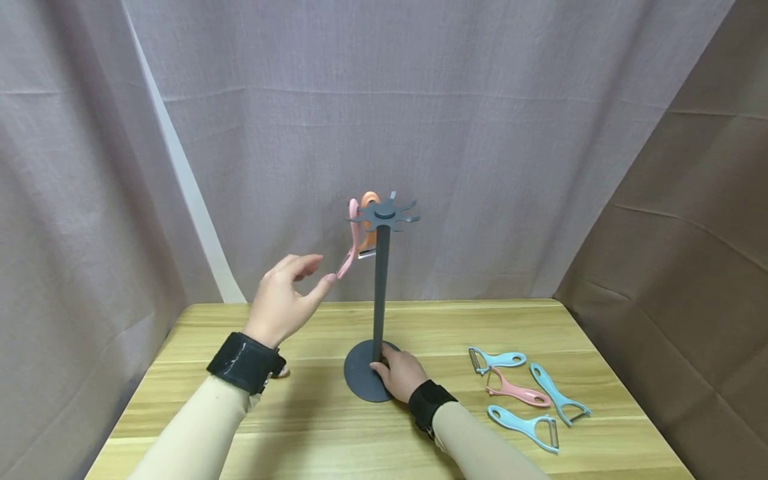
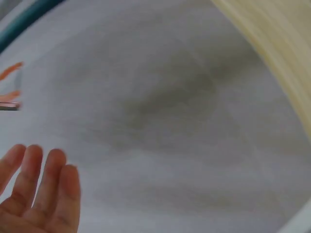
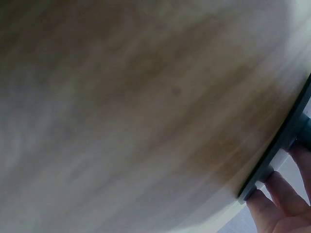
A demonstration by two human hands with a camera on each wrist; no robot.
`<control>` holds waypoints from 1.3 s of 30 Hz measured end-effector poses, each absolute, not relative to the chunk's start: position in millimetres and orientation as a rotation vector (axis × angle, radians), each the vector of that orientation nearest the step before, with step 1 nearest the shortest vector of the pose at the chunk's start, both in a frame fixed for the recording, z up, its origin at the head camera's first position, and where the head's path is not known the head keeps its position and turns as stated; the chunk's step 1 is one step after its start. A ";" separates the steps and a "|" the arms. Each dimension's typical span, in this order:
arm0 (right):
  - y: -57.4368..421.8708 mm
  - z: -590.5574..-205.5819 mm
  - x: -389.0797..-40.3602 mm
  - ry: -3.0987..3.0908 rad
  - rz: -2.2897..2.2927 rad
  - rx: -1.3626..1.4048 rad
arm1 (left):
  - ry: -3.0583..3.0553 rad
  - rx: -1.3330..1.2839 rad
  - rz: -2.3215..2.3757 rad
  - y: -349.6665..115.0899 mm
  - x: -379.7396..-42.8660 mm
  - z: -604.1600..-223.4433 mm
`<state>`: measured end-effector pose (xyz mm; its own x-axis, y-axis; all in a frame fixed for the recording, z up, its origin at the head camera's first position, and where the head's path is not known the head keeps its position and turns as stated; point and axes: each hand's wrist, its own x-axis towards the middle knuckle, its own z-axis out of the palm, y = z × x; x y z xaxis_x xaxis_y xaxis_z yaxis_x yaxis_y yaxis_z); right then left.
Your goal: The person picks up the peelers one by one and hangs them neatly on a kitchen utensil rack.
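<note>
A dark grey stand [image 1: 381,287] rises from a round base, with a ring of hooks at its top. A pink peeler [image 1: 354,227] and an orange peeler [image 1: 369,233] hang on its left side. My left hand [image 1: 285,300] is beside the pink peeler, thumb and fingers apart; the thumb tip is close to the peeler's lower end, and contact cannot be told. Low down, my right hand [image 1: 403,375] holds the stand, thumb and forefinger at the foot of the pole. Its fingertips [image 3: 262,204] touch the base in the right wrist view.
Light blue peelers [image 1: 522,427] and another pink peeler [image 1: 519,393] lie on the wooden table [image 1: 324,453] at the right. A small pinkish thing [image 1: 284,371] is mostly hidden behind my left wrist. Grey curtains [image 1: 480,133] stand behind the table.
</note>
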<state>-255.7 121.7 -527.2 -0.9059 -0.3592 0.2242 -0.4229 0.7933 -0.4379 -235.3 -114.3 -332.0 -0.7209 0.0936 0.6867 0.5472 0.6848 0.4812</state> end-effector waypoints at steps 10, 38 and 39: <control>124.0 -527.2 -255.1 -2.862 0.756 0.608 | -2.541 -0.481 -0.581 -154.0 -233.0 -393.2; 126.9 -525.3 -255.4 -2.868 0.716 0.583 | -2.845 -0.481 -0.062 -198.1 -230.7 -496.2; 126.8 -525.4 -255.3 -2.869 0.716 0.581 | -2.848 -0.475 -0.056 -198.5 -231.0 -496.4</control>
<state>-255.3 126.8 -525.4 -0.9177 -0.3356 0.2126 -0.3961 0.8136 -0.4257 -231.0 -198.5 -496.4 -0.9148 0.3146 0.2534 0.3243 0.9459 -0.0038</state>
